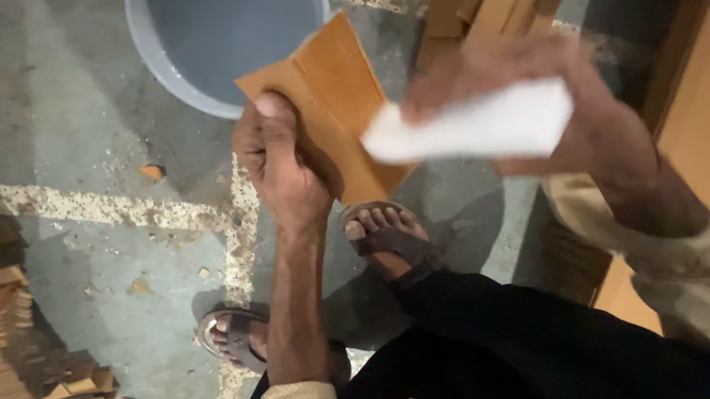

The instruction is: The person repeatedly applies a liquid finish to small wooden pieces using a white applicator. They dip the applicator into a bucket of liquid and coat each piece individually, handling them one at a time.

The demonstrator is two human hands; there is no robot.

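the wooden piece (338, 91) is a flat, thin, orange-brown board with straight edges and a faint ridge running along its length. it is held tilted in the air above the floor, its lower left edge in the left hand (281, 168). the white block (472, 125) is a pale, oblong pad, blurred, gripped in the right hand (563, 96), its left end touching the board's right edge.

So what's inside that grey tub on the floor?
The grey tub appears to hold only still, clear water. The wooden piece in the left hand covers its near right edge.
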